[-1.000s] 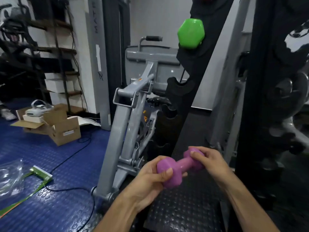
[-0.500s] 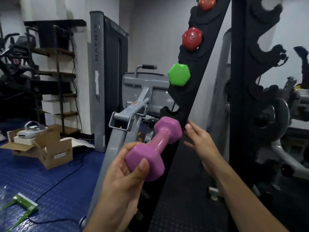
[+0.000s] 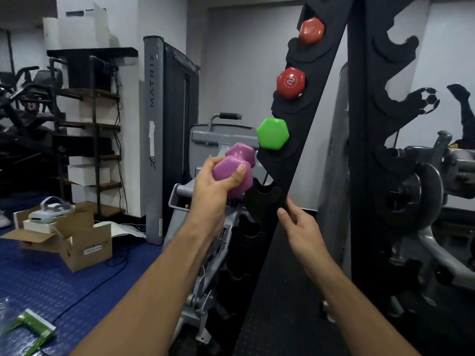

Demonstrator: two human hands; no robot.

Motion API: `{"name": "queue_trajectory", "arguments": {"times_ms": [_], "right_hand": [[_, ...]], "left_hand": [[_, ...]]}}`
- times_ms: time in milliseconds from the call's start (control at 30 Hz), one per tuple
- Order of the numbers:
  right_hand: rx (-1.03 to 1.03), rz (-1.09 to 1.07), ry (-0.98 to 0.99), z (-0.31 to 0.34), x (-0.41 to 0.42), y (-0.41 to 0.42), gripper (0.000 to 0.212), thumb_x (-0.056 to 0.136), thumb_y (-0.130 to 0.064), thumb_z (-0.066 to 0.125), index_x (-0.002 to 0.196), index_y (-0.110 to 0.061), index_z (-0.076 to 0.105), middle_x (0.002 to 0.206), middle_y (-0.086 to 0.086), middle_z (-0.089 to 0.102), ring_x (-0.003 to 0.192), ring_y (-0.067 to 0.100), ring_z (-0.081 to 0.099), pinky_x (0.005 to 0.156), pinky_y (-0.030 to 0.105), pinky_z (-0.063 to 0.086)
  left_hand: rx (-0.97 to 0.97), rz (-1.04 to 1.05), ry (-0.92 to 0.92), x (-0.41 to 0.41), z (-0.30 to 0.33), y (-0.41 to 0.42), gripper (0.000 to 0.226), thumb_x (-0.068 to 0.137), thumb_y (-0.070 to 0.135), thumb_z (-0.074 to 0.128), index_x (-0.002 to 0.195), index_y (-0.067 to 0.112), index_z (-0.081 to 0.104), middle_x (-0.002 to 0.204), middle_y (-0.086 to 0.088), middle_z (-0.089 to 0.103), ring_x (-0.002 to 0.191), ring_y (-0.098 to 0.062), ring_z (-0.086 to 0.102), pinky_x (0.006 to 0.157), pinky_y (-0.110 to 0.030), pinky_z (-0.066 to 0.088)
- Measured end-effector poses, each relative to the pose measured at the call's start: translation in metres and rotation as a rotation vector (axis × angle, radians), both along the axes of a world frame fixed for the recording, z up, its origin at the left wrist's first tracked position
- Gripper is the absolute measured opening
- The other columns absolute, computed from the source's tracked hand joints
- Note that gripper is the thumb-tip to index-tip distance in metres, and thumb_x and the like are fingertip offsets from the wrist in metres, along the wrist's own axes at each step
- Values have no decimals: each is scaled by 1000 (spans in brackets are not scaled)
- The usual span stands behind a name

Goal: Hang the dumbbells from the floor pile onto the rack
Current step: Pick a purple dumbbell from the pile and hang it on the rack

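Observation:
A purple dumbbell (image 3: pixel 237 164) is held up in my left hand (image 3: pixel 214 187), whose fingers and thumb curl round its near head. It hovers just left of the black slanted rack (image 3: pixel 290 160), above an empty cradle (image 3: pixel 262 195). On the rack hang a green dumbbell (image 3: pixel 273 133), a red one (image 3: pixel 291 83) and an orange-red one (image 3: pixel 311 30) higher up. My right hand (image 3: pixel 299 223) holds nothing, its fingers relaxed and touching the rack's edge below the empty cradle. The floor pile is out of view.
A grey weight machine (image 3: pixel 205 227) stands behind and left of the rack. A second black rack post (image 3: pixel 365 150) rises at the right. An open cardboard box (image 3: pixel 77 242) with a white headset, cables and a green strip lie on the blue floor at left.
My left hand has lifted the purple dumbbell up and toward the rack, turning it end-on. My right hand let go of it a second ago and now rests at the rack's edge.

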State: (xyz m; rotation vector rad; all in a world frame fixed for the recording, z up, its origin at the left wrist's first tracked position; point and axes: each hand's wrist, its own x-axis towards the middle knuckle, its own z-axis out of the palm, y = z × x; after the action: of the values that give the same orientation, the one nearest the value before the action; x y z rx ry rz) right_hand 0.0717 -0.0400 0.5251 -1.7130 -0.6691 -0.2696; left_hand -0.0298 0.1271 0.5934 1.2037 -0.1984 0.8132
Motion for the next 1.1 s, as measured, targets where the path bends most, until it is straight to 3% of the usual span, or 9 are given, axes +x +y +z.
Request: {"name": "queue_trajectory", "arguments": {"times_ms": [100,167,300,467,633,767,933,1100], "right_hand": [[-4,-15,4,0,1,0,52,108,-28,53,158,-31,37,139,-26,49,100,-29,46,83,-4,37],[-1,-19,9,-1,1,0,52,108,-27,52,158,-30,37,133,-29,48,93,-34,46,78,-7,37],[16,-3,18,-4,2,0,53,107,-23,53,158,-26,37,128,-34,48,94,-41,44,79,-10,35],[43,0,17,-9,6,1,53,107,-18,54,157,-25,37,117,-43,48,99,-39,46,82,-8,37],[73,13,-5,-15,10,5,55,106,-16,56,157,-26,39,124,-41,52,114,-29,50,94,0,41],[89,14,-18,-16,12,5,56,105,-17,58,156,-31,41,126,-39,58,124,-15,55,113,25,45],[98,17,-18,-17,11,6,56,105,-19,59,156,-32,41,117,-46,61,123,-15,56,115,35,46],[124,4,-38,-19,13,7,56,104,-21,60,156,-32,42,139,-21,63,128,-5,58,113,40,49]], "left_hand": [[22,-9,27,24,2,3,55,73,27,80,119,7,59,108,-9,64,73,-3,70,61,-20,56],[24,0,45,36,2,4,49,80,21,81,121,5,59,107,-9,65,72,-2,70,61,-19,55],[42,8,89,52,-1,6,41,88,11,77,123,3,58,106,-10,66,69,-3,71,58,-19,55],[85,-19,83,60,2,8,31,88,10,77,115,9,62,103,-7,68,84,-13,67,66,-23,57],[140,-35,80,68,2,4,24,89,11,77,108,10,63,93,-4,69,80,-12,66,66,-22,55],[188,-39,95,70,2,2,28,88,13,77,110,7,62,91,-4,68,75,-9,66,64,-20,54],[211,-36,110,70,0,4,35,89,17,77,116,4,61,94,-6,66,81,-13,64,68,-21,55],[242,-54,122,68,-4,3,54,79,36,79,119,7,60,103,-7,66,89,-14,64,73,-22,53]]}}
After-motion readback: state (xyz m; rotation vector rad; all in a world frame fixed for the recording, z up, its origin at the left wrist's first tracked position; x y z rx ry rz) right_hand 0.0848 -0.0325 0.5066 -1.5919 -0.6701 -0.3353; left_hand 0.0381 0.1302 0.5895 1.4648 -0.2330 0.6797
